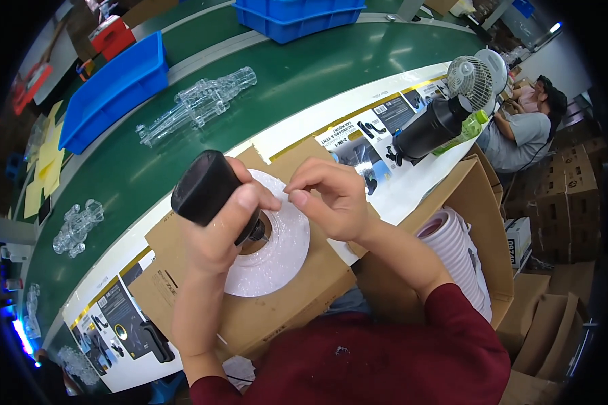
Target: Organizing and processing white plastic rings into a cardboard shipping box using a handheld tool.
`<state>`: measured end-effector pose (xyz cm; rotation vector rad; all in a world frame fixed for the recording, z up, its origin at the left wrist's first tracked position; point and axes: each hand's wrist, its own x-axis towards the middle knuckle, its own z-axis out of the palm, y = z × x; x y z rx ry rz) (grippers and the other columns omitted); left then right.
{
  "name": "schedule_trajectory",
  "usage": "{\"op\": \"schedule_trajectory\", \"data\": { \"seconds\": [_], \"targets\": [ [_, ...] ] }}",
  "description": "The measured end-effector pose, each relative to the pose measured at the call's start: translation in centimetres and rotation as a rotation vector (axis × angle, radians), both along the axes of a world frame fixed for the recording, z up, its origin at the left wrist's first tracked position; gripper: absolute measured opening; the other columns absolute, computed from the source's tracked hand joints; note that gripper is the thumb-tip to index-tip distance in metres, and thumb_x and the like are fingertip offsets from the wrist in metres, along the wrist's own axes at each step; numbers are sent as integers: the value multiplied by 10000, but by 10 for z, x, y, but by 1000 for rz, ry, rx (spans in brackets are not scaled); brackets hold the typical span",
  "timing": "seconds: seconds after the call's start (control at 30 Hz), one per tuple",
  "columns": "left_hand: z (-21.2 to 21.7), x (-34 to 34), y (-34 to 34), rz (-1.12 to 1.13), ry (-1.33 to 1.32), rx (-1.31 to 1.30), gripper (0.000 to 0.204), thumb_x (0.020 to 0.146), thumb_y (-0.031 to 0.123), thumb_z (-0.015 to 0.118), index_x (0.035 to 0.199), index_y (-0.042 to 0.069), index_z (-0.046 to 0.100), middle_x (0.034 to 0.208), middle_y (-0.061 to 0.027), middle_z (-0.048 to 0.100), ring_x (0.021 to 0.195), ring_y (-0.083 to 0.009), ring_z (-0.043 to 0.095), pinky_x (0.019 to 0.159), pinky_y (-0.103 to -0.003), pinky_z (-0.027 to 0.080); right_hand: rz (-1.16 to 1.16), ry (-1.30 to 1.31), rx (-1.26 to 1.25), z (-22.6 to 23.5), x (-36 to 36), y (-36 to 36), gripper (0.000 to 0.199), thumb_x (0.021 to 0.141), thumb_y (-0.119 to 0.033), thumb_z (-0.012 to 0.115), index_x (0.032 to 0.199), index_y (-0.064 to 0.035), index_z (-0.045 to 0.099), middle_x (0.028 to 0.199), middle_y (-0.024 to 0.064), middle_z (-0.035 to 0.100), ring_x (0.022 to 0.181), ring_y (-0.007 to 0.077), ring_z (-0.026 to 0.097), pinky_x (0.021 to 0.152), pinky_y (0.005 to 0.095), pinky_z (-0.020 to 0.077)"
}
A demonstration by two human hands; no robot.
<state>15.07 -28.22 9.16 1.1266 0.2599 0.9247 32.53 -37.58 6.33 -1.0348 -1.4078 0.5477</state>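
My left hand (pixel 216 226) is wrapped round a black object (pixel 206 185) with a broad, rounded block end. Its narrow tip points down over the core of a white, shiny roll (pixel 270 273). The roll lies flat on a brown cardboard box (pixel 304 297) in front of me. My left fingertips reach over the roll's upper side. Just right of them, my right hand (pixel 334 199) is raised with thumb and forefinger pinched together. Anything between those fingers is too small to make out.
Printed sheets (pixel 365 152) cover the white ledge beside a green conveyor belt (pixel 317 74). Clear plastic trays (pixel 199 104) and a blue bin (pixel 115 91) stand beyond. A black cylinder (pixel 432 128) and a fan (pixel 471 81) are right. An open carton (pixel 490 250) holds white rolls (pixel 456 253). A person (pixel 527 138) sits far right.
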Motion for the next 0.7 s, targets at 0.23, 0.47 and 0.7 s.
{"op": "schedule_trajectory", "data": {
  "seconds": [0.23,0.47,0.7],
  "targets": [
    [10,10,1,18,-1,21,275,877,149,637,1082,-12,550,957,-171,682,980,-277,662,914,-412,502,-15,-135,-5,1,1,-2,142,828,19,673,968,41,672,885,139,688,782,198,646,702,311,502],
    [17,12,-10,-186,198,133,512,894,338,668,1288,28,564,1387,-174,509,1276,-296,480,1062,-437,366,168,179,-85,-6,9,3,462,855,-192,742,1212,63,598,1153,148,647,1006,207,632,858,332,500],
    [11,18,0,-18,426,792,706,833,616,659,1239,39,625,1424,-208,464,1163,-350,577,988,-416,444,233,-48,-96,-7,10,2,473,753,-229,830,1132,-2,661,966,84,695,882,173,648,806,299,509]
  ]
}}
